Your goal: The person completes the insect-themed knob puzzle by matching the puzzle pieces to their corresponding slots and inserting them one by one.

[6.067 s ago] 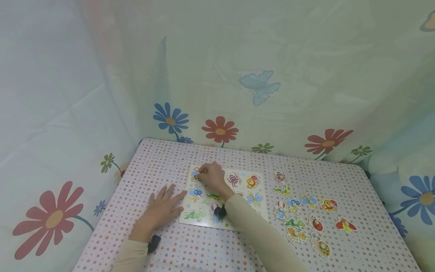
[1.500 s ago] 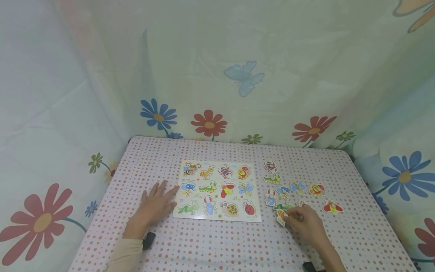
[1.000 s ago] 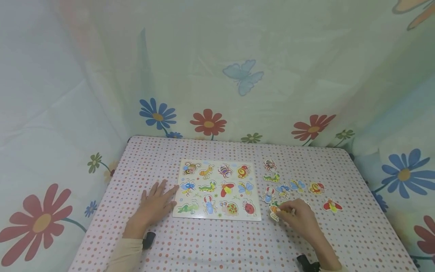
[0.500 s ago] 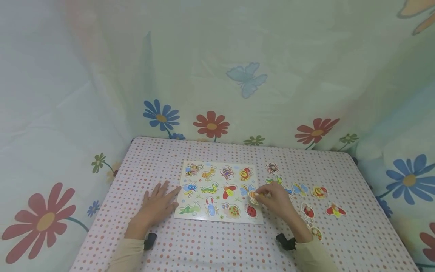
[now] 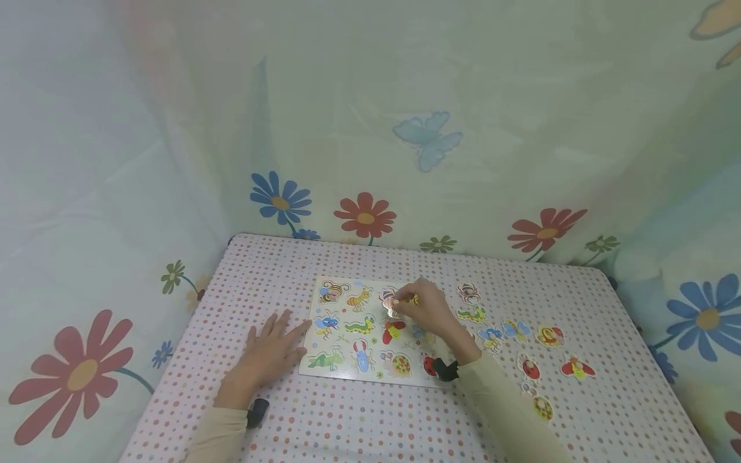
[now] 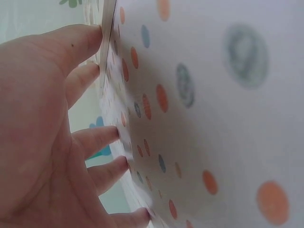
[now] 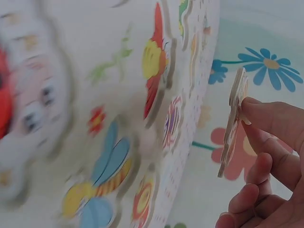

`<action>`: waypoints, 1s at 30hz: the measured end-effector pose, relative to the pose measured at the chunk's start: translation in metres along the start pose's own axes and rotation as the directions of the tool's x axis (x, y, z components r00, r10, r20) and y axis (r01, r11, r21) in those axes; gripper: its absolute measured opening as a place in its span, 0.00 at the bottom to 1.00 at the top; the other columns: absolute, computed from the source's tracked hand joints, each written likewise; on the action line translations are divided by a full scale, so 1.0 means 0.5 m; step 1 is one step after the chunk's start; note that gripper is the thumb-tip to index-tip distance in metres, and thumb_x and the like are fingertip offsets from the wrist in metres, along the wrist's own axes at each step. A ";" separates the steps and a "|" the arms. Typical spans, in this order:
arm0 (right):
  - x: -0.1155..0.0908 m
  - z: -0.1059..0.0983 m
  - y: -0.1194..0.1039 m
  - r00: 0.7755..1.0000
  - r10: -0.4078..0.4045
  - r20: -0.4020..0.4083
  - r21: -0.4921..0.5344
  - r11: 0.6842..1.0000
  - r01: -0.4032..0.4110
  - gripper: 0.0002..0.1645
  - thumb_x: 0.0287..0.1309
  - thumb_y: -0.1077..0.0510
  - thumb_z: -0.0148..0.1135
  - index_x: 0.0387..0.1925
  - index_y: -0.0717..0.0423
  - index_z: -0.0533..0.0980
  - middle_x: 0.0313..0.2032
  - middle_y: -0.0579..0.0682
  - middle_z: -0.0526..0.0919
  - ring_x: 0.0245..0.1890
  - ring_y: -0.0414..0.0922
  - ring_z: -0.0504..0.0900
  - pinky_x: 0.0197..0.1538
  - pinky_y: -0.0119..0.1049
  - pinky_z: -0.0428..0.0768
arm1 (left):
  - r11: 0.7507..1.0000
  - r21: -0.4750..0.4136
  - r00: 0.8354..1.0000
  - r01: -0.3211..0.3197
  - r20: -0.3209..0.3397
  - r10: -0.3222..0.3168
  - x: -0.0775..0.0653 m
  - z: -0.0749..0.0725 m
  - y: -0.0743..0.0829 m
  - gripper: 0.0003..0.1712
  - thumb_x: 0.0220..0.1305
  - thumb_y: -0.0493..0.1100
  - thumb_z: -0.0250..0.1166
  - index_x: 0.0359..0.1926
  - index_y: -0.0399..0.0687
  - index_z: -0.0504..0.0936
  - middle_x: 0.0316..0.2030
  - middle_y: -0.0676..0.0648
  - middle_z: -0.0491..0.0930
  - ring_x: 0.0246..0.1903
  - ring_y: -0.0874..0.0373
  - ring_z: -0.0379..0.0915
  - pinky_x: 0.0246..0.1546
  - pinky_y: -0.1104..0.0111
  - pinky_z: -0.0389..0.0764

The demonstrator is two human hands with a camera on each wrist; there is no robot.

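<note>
My right hand (image 5: 425, 308) pinches a flat orange-striped insect puzzle piece (image 7: 231, 123) by its face, between thumb and forefinger. It holds the piece above the back part of the insect puzzle board (image 5: 348, 370), overlapping the purple spider picture in the head view. In the right wrist view the piece stands on edge, apart from the board. My left hand (image 5: 269, 354) lies with fingers spread on the tablecloth at the board's left side. In the left wrist view its thumb (image 6: 88, 38) is right at the board's edge and other fingertips rest on the cloth.
Right of the board lie several loose pieces, among them a spider (image 5: 468, 293), a caterpillar (image 5: 471, 314), a ladybug (image 5: 529, 367), a red-winged bug (image 5: 577, 368) and a snail (image 5: 543, 408). A flowered curtain (image 5: 324, 128) hangs behind the dotted tablecloth (image 5: 336, 424).
My right hand left the board, picked up the orange-striped piece from the loose pieces, and carried it left and back over the board. My left hand stayed beside the board.
</note>
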State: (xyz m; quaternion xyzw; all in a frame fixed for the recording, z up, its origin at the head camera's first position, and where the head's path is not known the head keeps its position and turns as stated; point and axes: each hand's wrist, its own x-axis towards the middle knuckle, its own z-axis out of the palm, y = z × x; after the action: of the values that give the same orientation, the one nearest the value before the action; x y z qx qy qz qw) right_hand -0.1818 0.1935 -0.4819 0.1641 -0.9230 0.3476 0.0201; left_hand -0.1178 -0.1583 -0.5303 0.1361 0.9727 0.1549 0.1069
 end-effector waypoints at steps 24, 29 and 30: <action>0.130 0.122 -0.050 0.987 0.096 0.132 -0.152 0.985 -0.075 0.02 0.56 0.54 0.72 0.32 0.47 0.87 0.33 0.42 0.79 0.40 0.46 0.73 0.52 0.60 0.68 | 1.000 -0.011 1.000 0.003 -0.011 -0.003 0.001 0.005 -0.001 0.33 0.74 0.58 0.56 0.76 0.68 0.61 0.78 0.40 0.46 0.75 0.35 0.37 0.67 0.31 0.36; 0.131 0.131 -0.050 0.983 0.116 0.140 -0.159 0.983 -0.093 0.03 0.56 0.54 0.73 0.32 0.47 0.86 0.34 0.43 0.77 0.40 0.46 0.72 0.55 0.62 0.66 | 1.000 -0.009 1.000 -0.005 -0.019 0.005 0.001 0.004 -0.002 0.33 0.74 0.58 0.56 0.76 0.67 0.62 0.78 0.39 0.47 0.75 0.34 0.38 0.67 0.30 0.37; 0.131 0.132 -0.050 0.983 0.117 0.141 -0.159 0.983 -0.094 0.03 0.56 0.54 0.73 0.32 0.47 0.86 0.34 0.43 0.76 0.39 0.45 0.72 0.54 0.60 0.66 | 1.000 -0.008 1.000 -0.005 -0.020 0.005 0.001 0.004 -0.002 0.33 0.74 0.58 0.56 0.76 0.67 0.62 0.78 0.39 0.47 0.75 0.34 0.38 0.67 0.30 0.37</action>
State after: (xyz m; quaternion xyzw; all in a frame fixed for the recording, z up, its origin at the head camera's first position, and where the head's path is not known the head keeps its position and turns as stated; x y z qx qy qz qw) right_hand -0.2309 0.1142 -0.5060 0.1384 -0.9530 0.2636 -0.0552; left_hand -0.1181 -0.1584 -0.5327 0.1366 0.9727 0.1603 0.0976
